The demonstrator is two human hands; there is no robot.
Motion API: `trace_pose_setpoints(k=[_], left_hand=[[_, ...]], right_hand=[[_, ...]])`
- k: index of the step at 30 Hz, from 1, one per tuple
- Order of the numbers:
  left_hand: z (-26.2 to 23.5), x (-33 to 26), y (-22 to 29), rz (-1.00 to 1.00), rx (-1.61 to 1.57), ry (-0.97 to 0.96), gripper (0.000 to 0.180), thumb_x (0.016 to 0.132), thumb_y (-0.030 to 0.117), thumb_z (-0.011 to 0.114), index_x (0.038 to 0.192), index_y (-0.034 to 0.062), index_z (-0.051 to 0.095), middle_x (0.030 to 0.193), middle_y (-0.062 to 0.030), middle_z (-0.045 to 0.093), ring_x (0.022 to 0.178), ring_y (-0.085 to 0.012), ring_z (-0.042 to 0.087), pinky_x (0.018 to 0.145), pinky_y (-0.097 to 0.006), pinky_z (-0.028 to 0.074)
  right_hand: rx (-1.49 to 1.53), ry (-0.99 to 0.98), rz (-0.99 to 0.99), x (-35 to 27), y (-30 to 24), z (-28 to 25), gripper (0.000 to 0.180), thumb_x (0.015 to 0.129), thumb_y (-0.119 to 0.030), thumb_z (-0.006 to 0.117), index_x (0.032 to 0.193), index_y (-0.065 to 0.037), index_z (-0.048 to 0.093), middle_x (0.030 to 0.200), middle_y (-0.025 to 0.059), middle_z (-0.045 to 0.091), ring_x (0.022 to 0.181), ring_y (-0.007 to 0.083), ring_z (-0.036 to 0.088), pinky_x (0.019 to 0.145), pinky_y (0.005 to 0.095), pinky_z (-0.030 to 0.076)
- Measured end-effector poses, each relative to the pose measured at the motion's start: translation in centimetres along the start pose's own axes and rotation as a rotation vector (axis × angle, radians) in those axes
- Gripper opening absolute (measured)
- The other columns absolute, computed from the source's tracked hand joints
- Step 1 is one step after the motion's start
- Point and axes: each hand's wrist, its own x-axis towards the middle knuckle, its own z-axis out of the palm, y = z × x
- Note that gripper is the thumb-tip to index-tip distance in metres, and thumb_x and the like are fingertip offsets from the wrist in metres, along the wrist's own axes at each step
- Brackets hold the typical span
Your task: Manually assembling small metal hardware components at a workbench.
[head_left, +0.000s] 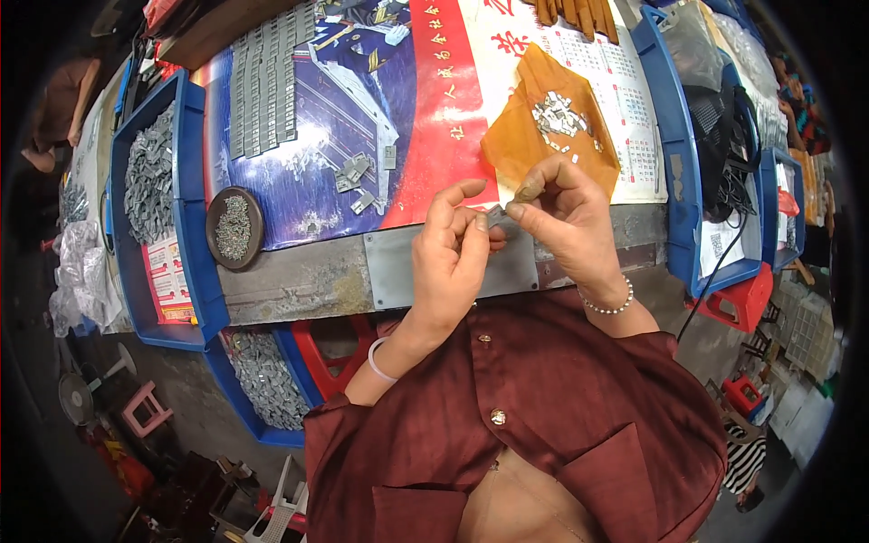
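Above the near edge of the table, my left hand [445, 258] is closed around a small grey piece [495, 212], holding it between thumb and fingers. My right hand [572, 217] meets it there, its thumb and forefinger pinched at the end of that piece; anything tiny between those fingertips is hidden. Just beyond the right hand, an orange-brown sheet [516, 136] carries a heap of small white and silvery bits [558, 116]. Several loose grey pieces [355, 170] lie on the printed poster, left of my hands. Farther back are neat rows of similar grey pieces [264, 90].
A round dark dish [214, 246] of tiny metal parts sits by a blue tray [186, 208] heaped with grey pieces. Another blue bin [303, 362] hangs lower left. At right stands a blue tray [674, 136] with bags and black straps. Red stools [330, 348] stand below.
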Motion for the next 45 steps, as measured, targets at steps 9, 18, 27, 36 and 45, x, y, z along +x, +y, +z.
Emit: trace_pose_setpoints(k=[9,18,27,36,45], left_hand=[[-0.2,-0.1,-1.8,0.248,0.203,0.042,0.039,0.091,-0.003,0.046,0.129,-0.0031,0.038,0.077,-0.0077,0.061,0.072,-0.0110,0.059,0.071,-0.026,0.049],[-0.2,0.0,-1.5,0.328,0.288,0.089,0.040,0.090,-0.004,0.048,0.129,-0.0036,0.039,0.077,-0.0098,0.062,0.071,-0.0126,0.060,0.068,-0.027,0.048],[-0.3,0.1,-2.1,0.533,0.392,0.166,0.040,0.086,-0.007,0.055,0.124,-0.0045,0.043,0.080,-0.0134,0.063,0.065,-0.0178,0.062,0.064,-0.030,0.051],[-0.1,0.2,-2.5,0.583,0.414,0.219,0.038,0.084,-0.009,0.056,0.121,-0.0049,0.047,0.084,-0.0140,0.063,0.069,-0.0184,0.063,0.065,-0.030,0.051],[-0.6,0.1,-2.7,0.668,0.455,0.192,0.039,0.089,-0.005,0.053,0.125,-0.0025,0.040,0.082,-0.0110,0.065,0.073,-0.0115,0.060,0.070,-0.025,0.047]], right_hand=[[-0.192,0.041,-0.081,0.0,0.2,1.4,0.012,0.081,0.003,0.063,0.086,-0.001,0.052,0.077,0.0012,0.056,0.066,0.0056,0.054,0.059,0.0212,0.043],[-0.222,0.022,-0.063,0.3,0.6,1.5,0.012,0.079,0.002,0.063,0.084,-0.002,0.054,0.076,0.0011,0.057,0.066,0.0067,0.051,0.059,0.0232,0.043],[-0.357,0.081,-0.244,0.1,0.9,2.3,0.011,0.078,0.002,0.062,0.086,-0.001,0.055,0.075,0.0043,0.059,0.064,0.0112,0.053,0.061,0.0253,0.045],[-0.205,0.219,-0.328,-0.5,3.3,3.5,0.013,0.080,0.003,0.065,0.088,0.000,0.055,0.082,0.0045,0.058,0.071,0.0111,0.054,0.063,0.0247,0.045],[0.265,0.036,0.112,0.5,1.8,2.9,0.023,0.085,-0.002,0.067,0.100,-0.002,0.050,0.088,0.0026,0.057,0.080,0.0093,0.057,0.071,0.0230,0.051]])
